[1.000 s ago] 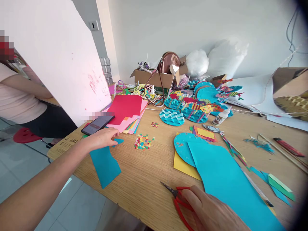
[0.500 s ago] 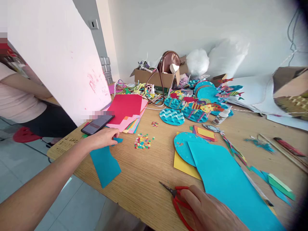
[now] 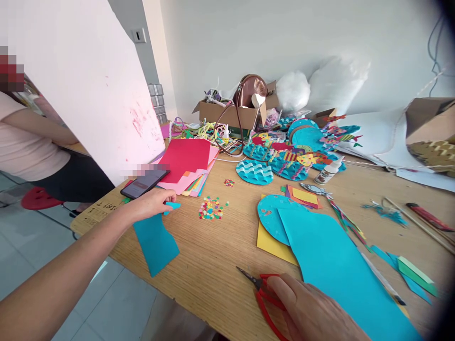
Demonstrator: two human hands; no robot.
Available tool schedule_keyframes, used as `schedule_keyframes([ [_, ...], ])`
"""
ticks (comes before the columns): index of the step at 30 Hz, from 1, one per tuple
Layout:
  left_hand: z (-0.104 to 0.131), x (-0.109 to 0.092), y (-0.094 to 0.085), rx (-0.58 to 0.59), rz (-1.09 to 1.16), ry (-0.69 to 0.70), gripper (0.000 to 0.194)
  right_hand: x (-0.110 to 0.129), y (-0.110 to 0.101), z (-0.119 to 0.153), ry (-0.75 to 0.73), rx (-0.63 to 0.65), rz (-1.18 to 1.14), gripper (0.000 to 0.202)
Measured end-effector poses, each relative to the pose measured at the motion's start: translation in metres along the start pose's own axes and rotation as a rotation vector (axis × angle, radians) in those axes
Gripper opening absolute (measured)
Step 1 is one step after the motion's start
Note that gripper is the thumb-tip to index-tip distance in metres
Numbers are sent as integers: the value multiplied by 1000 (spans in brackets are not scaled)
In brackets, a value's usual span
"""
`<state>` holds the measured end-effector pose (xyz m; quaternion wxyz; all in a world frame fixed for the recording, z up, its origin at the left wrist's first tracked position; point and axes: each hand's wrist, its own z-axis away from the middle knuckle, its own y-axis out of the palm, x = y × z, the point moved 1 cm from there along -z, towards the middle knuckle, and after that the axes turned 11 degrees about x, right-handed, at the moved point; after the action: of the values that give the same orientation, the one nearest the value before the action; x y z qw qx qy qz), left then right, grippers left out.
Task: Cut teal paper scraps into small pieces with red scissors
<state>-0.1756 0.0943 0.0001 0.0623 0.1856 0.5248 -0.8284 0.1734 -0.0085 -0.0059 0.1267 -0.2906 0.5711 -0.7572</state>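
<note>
My left hand (image 3: 156, 204) is closed at the table's left side, pinching a small blue paper scrap (image 3: 172, 207). Just below it lies a larger blue paper piece (image 3: 156, 246) with a curved cut edge. My right hand (image 3: 305, 305) is wrapped round the red handles of a pair of scissors (image 3: 261, 284), whose blades are together and point up and left. Beside that hand a long blue paper sheet (image 3: 330, 251) overlaps a blue oval (image 3: 272, 218) and a yellow sheet (image 3: 273, 246). Small coloured paper dots (image 3: 212, 208) are gathered mid-table.
A phone (image 3: 145, 183) and stacked coloured paper (image 3: 186, 161) sit at the back left. Farther back are finished-looking blue crafts (image 3: 254, 172), a glue bottle (image 3: 329, 171) and a cardboard box (image 3: 227, 113). A red cutter (image 3: 428, 217) lies right. Another person (image 3: 31, 142) sits beyond the white panel.
The blue scrap in my left hand has tilted slightly. Otherwise both hands and the scissors stay nearly where they were.
</note>
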Motion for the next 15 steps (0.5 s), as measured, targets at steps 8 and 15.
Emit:
schedule_keyframes([
  [8, 2, 6, -1, -41, 4, 12, 4, 0, 2, 1, 36, 208, 66, 25],
  [15, 11, 0, -6, -103, 8, 15, 10, -2, 8, 4, 38, 193, 101, 23],
])
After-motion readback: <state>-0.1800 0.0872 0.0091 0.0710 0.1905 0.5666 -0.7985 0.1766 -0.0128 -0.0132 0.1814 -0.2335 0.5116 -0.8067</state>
